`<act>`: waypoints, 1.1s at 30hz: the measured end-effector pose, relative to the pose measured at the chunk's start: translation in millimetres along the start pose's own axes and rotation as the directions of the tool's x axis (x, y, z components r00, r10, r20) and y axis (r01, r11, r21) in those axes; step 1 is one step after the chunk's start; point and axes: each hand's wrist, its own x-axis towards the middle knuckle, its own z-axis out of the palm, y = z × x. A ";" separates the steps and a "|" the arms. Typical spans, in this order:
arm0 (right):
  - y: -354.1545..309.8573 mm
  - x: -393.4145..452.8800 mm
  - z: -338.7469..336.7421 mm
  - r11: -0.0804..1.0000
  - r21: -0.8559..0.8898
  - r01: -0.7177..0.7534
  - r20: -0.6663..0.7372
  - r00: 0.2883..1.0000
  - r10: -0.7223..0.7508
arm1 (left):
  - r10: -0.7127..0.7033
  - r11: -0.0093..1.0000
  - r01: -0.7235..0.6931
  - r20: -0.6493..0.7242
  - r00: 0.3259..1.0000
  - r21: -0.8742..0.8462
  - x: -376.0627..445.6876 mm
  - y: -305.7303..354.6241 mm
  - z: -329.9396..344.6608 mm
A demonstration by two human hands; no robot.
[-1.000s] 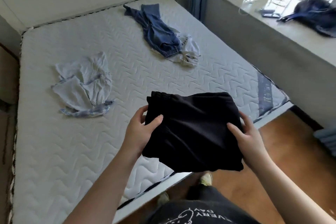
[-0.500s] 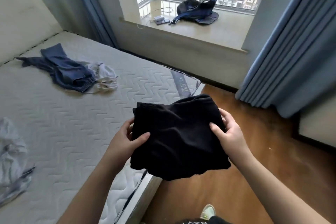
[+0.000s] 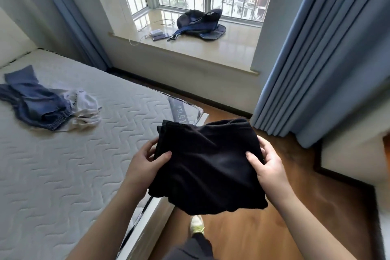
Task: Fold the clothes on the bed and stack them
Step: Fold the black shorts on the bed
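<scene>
A grey label band on the mattress corner carries white writing too blurred to read, and the white garment on the bed shows dark lettering that cannot be made out either. The folded black garment is held in the air above the bed's corner and the wooden floor. The left hand grips its left edge, thumb on top, fingers curled underneath; the right hand grips its right edge the same way. A crumpled blue garment lies on the bed, touching the white one. A dark bag sits on the window sill; its contents are hidden.
</scene>
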 end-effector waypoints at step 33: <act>-0.7 534.1 -75.4 0.999 -0.028 -0.026 0.145 0.989 0.030 | -0.028 0.999 0.025 -0.147 0.989 -0.020 453.0 109.1 186.8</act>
